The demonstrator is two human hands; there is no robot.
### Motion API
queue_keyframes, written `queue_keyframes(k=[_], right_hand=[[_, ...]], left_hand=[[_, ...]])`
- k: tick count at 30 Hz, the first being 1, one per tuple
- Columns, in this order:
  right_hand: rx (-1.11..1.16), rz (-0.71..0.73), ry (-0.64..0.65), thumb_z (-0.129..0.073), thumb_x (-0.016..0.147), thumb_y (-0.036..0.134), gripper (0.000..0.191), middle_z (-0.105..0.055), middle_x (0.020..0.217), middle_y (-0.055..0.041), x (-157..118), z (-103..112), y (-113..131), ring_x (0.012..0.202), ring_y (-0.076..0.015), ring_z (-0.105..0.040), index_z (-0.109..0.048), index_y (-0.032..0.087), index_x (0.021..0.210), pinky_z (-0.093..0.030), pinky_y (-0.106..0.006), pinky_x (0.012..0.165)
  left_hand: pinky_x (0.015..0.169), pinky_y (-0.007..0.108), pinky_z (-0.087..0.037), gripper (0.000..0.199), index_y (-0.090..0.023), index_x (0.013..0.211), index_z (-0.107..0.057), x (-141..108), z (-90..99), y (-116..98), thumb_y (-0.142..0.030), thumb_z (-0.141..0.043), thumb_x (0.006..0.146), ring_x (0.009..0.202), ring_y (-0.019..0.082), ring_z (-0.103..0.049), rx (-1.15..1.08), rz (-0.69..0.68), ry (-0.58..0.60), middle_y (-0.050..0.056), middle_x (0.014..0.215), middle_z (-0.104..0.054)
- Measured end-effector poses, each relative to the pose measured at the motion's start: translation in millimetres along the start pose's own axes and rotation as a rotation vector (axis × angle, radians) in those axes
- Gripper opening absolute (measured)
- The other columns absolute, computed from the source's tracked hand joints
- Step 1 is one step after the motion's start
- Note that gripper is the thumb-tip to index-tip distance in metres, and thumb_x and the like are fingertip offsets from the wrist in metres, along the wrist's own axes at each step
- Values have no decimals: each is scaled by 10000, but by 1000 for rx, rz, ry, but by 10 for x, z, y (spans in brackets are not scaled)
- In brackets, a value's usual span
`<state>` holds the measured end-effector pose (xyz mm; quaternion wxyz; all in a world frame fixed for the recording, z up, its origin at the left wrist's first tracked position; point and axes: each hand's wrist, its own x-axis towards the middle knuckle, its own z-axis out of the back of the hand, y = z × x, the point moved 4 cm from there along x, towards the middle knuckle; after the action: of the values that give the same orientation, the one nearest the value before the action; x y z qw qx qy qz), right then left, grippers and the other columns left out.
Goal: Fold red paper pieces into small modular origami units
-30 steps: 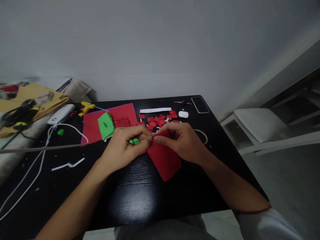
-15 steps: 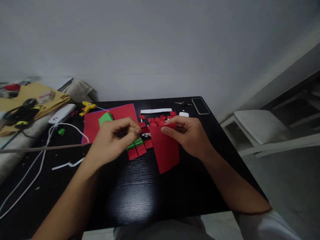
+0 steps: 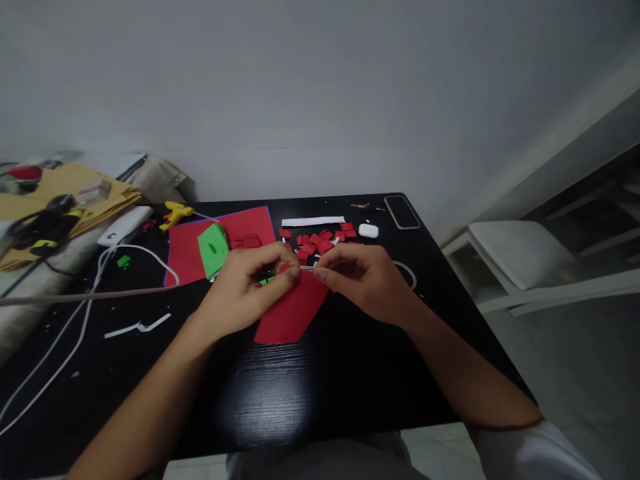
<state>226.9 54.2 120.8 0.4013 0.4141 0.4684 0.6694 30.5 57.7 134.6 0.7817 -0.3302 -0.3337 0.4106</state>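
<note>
A sheet of red paper (image 3: 293, 310) hangs over the front of the small pieces, tilted, its lower edge toward me. My left hand (image 3: 253, 280) is closed, thumb and fingers pinching the sheet's upper edge. Close beside it, my right hand (image 3: 365, 280) pinches the upper right corner. A thin pale line shows between the two sets of fingertips; what it is I cannot tell. Behind the hands lie many small cut red paper pieces (image 3: 315, 244). More red pieces (image 3: 247, 241) rest on a larger red sheet (image 3: 185, 240), next to a green paper stack (image 3: 213, 250).
A yellow glue gun (image 3: 176, 213) lies at the back left, near a white power strip (image 3: 125, 227) and its cables. At the back are a white strip (image 3: 313, 221), keys (image 3: 367, 207), a phone (image 3: 401, 212) and a white case (image 3: 369, 231). A white stool (image 3: 520, 253) stands at right.
The red sheet has shifted left and turned, its lower end now pointing left. My left hand has closed on its upper edge; my right hand has moved slightly left and down.
</note>
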Motion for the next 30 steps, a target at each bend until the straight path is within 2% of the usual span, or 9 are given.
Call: queue_keyframes(k=[5,9,12,17,20,23,26,30], right_hand=[[-39,-15,74,-703,904,251,92,-706,770,0,-5,-66,4,681,-115,-639,-724,163,885,-496,-227,619],[-2,-19,111,-686,908,225,58,-699,778,12,-11,-99,-34,693,-107,-641,-702,171,896,-489,-215,627],[17,-17,129,-683,902,209,39,-692,780,19,-7,-106,-51,698,-101,-637,-693,173,890,-487,-209,636],[5,-42,136,-683,881,181,20,-677,759,23,3,-57,-39,686,-98,-634,-683,169,864,-501,-214,649],[16,-82,153,-697,887,231,71,-699,760,7,-1,14,-50,702,-122,-665,-676,172,855,-530,-242,664],[24,-109,159,-708,875,226,87,-731,761,-11,0,107,-74,704,-136,-690,-664,171,823,-549,-259,671],[74,-100,110,-693,892,225,90,-743,763,-22,11,159,-74,710,-145,-710,-670,168,826,-568,-271,679],[45,-33,54,-726,914,308,138,-748,845,-26,10,65,-11,787,-143,-708,-714,171,911,-566,-274,758]], left_hand=[[593,240,-378,191,-183,881,-687,6,-33,-23,-323,-604,981,658,113,-542,53,-4,24,-21,754,-656],[600,210,-396,148,-187,887,-690,13,-74,-62,-270,-609,979,647,89,-548,61,-46,73,-42,760,-671],[612,197,-410,139,-189,886,-682,5,-86,-85,-257,-610,983,656,82,-561,49,-63,65,-47,764,-675],[622,200,-423,121,-189,891,-682,-30,-42,-95,-254,-627,977,670,86,-576,20,-77,-3,-35,778,-679],[625,219,-433,131,-184,880,-680,-39,32,-67,-275,-644,967,683,103,-585,-10,-68,-47,-13,801,-686],[611,227,-425,135,-187,863,-681,-35,148,-26,-283,-653,954,675,112,-570,6,-47,-156,-11,772,-672],[627,225,-432,121,-191,860,-683,-36,221,-8,-270,-656,948,687,113,-574,40,-34,-239,-13,781,-681],[633,219,-436,116,-186,883,-685,-29,120,-53,-264,-648,960,691,106,-579,34,-61,-100,-15,802,-686]])
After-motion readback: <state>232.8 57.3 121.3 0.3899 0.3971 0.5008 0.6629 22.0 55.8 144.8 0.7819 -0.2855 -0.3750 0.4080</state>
